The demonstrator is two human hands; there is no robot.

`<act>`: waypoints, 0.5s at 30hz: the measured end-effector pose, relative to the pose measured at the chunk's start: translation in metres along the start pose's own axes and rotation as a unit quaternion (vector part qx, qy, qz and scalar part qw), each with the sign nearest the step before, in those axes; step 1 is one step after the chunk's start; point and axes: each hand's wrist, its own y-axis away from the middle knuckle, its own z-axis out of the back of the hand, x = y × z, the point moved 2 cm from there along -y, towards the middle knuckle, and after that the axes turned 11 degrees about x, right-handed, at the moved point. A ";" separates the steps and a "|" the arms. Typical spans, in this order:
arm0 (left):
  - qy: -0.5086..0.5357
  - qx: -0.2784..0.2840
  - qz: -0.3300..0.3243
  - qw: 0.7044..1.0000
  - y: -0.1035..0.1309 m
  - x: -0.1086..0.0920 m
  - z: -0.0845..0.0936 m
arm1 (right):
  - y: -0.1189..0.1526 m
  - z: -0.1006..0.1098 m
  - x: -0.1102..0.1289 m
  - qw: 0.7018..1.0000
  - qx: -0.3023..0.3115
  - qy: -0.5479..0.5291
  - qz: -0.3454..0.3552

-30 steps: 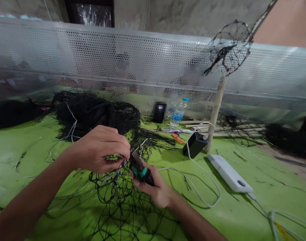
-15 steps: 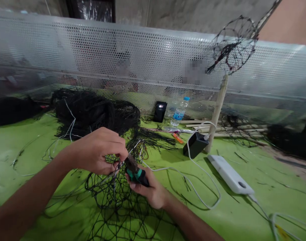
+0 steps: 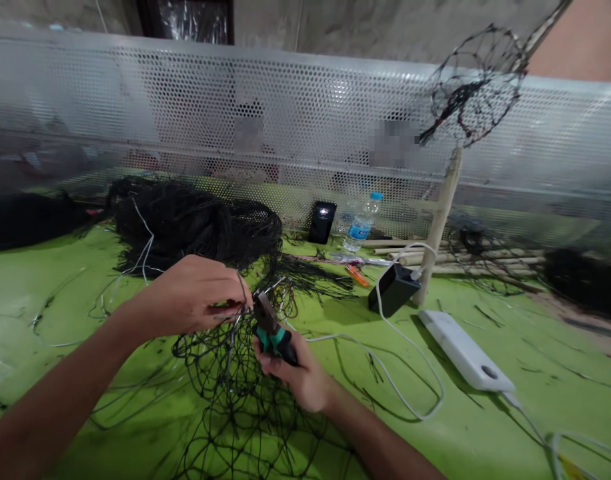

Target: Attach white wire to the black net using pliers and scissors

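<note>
My left hand pinches a dark strand at the top of a black knotted net. In my right hand are pliers with green and black handles, their metal jaws pointing up and left, close to my left fingertips. Whether the jaws grip anything is too small to tell. The net hangs and spreads below both hands over the green surface. A small tangle of wire ends lies just behind the pliers.
Behind are a black fibre heap, a phone, a water bottle and a perforated metal screen. At right stand a wooden post and a black box, beside a white power bank with cables.
My left fingers have closed more and tilted, with a strand now standing up beside them. The pliers' jaws have turned more upright. The view has shifted slightly.
</note>
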 end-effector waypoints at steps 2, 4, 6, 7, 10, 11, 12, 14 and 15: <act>-0.060 -0.014 -0.024 0.998 0.001 0.000 -0.003 | -0.001 0.000 0.002 1.000 -0.011 -0.002 0.002; -0.081 -0.031 -0.038 0.996 0.003 0.000 -0.007 | -0.001 -0.001 0.003 1.000 -0.013 -0.001 0.001; -0.076 -0.041 -0.033 0.996 0.005 0.001 -0.010 | -0.001 -0.001 0.003 1.000 -0.006 0.000 0.000; -0.073 -0.045 -0.029 0.996 0.006 0.001 -0.012 | -0.001 -0.001 0.003 1.000 -0.002 0.000 0.000; -0.068 -0.052 -0.026 0.996 0.009 0.000 -0.015 | -0.001 0.000 0.003 1.000 0.007 0.004 -0.001; -0.065 -0.056 -0.025 0.996 0.009 -0.001 -0.015 | 0.000 -0.001 0.003 1.000 0.008 0.006 -0.003; -0.061 -0.061 -0.024 0.996 0.009 -0.002 -0.015 | -0.001 -0.001 0.003 1.000 0.008 0.009 -0.005; -0.058 -0.070 -0.018 0.996 0.009 -0.003 -0.015 | -0.001 -0.001 0.004 1.000 0.009 0.015 -0.011; -0.058 -0.076 -0.016 0.995 0.008 -0.004 -0.016 | -0.001 -0.001 0.004 1.000 0.009 0.018 -0.015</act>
